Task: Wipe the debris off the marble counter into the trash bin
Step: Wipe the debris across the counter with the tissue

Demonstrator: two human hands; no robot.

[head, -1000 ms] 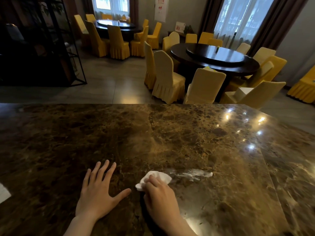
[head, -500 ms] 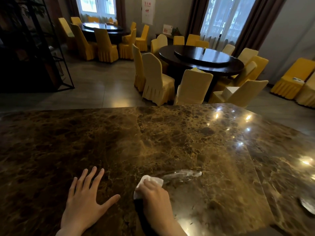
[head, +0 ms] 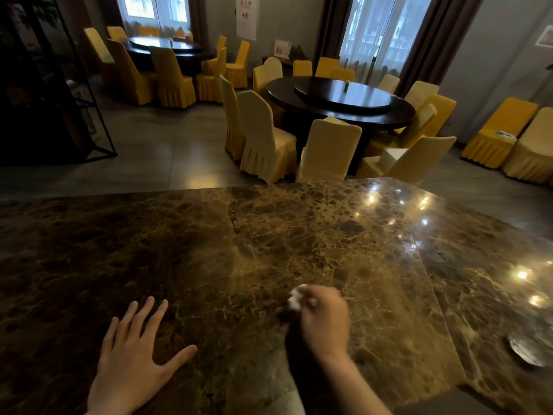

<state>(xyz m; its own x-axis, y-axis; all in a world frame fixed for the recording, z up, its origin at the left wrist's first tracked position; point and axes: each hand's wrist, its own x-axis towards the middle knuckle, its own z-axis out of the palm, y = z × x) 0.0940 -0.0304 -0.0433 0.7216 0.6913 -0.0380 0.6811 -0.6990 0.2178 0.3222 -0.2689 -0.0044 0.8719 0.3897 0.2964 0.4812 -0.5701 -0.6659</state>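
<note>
Near the counter's front edge, the left hand point(head: 131, 363) lies flat on the marble counter point(head: 209, 250), fingers point(head: 146, 319) spread and grasping nothing, seemingly as a brace. A little farther in, the right hand point(head: 324, 320) has its fingers clenched around a crumpled white tissue point(head: 294, 301), pressed to the stone and blurred. The tissue looks soft, light and easily torn, so bunching it in the fingertips seems sensible. No debris is distinguishable on the mottled surface, and no trash bin is in view. Beyond the far edge stand yellow-covered chairs point(head: 263, 136).
</note>
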